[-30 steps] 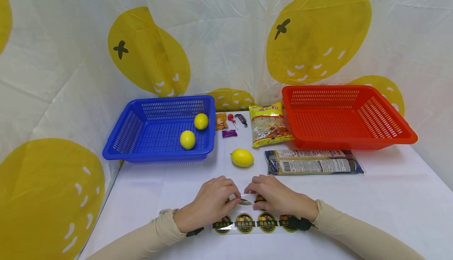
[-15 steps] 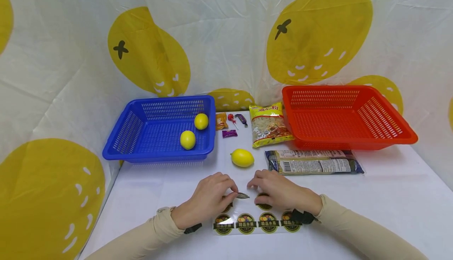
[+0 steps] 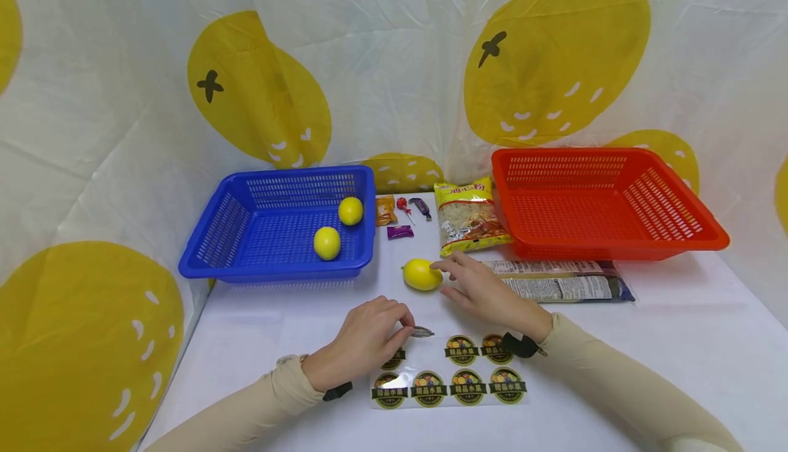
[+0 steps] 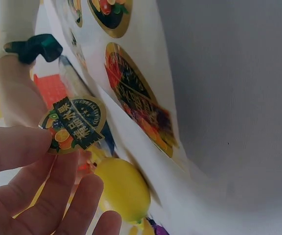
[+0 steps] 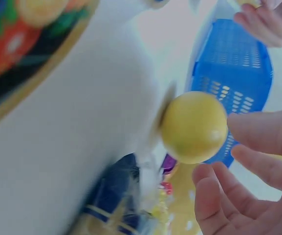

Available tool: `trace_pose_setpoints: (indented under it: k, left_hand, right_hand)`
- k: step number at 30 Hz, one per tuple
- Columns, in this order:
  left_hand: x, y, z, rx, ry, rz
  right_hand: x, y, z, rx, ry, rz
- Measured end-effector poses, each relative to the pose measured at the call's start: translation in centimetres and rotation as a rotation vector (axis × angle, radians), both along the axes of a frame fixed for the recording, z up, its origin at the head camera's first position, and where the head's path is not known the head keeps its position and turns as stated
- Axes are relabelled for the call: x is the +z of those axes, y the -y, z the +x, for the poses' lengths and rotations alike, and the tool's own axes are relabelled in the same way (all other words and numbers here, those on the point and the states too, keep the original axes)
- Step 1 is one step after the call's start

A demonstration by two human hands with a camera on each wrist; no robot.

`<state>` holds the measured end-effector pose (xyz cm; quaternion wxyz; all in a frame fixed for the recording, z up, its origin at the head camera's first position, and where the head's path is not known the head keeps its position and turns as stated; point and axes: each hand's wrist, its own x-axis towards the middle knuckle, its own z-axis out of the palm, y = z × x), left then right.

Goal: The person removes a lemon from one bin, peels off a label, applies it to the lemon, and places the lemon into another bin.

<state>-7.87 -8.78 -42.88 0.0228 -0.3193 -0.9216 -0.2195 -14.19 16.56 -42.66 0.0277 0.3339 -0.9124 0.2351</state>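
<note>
The left hand (image 3: 368,336) pinches a sticker (image 4: 77,125) by its margin between thumb and a fingertip; its other fingers bend loosely and hold nothing. Most of the disc juts free toward 3 o'clock, a grip that probably keeps skin off the glue; its print faces the left wrist camera, while from the head view it looks grey and narrow, nearly edge-on. Just beyond, at about 12 o'clock from the sticker, the lemon (image 3: 421,275) lies on its side on the table (image 3: 265,342). The right hand (image 3: 486,291) comes at it from about 4 o'clock, thumb and fingers parted, the gap seemingly suited to a round fruit; it has hold of nothing, and whether a fingertip touches the peel I cannot tell. The sheet (image 3: 425,354) lies flat at 6 o'clock from the sticker, within easy reach of either hand, with a gap in its far row. From the lemon, the blue basket (image 3: 277,273) sits at 10 o'clock with two lemons (image 3: 327,243) inside, and the red basket (image 3: 615,250) at 2 o'clock, both likely set back to leave the near area for handwork.
</note>
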Motion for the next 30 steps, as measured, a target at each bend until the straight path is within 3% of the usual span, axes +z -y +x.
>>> trace_pose_setpoints:
  k: [8,19,26,30]
  left_hand:
    - [-0.1,0.0,0.0,-0.002,-0.006,0.008]
    - [-0.3,0.0,-0.1,0.008,-0.009,0.002]
    - [-0.3,0.0,-0.1,0.009,-0.002,0.004]
    - [-0.4,-0.1,-0.1,0.006,0.006,0.008]
  right_hand:
    - [-0.8,0.3,-1.0,-0.052,0.087,0.067]
    - [-0.6,0.5,-1.2,-0.072,0.178,0.061]
    - [-0.5,1.0,-2.7,-0.037,0.198,0.044]
    - [-0.3,1.3,-3.6,-0.002,0.266,0.043]
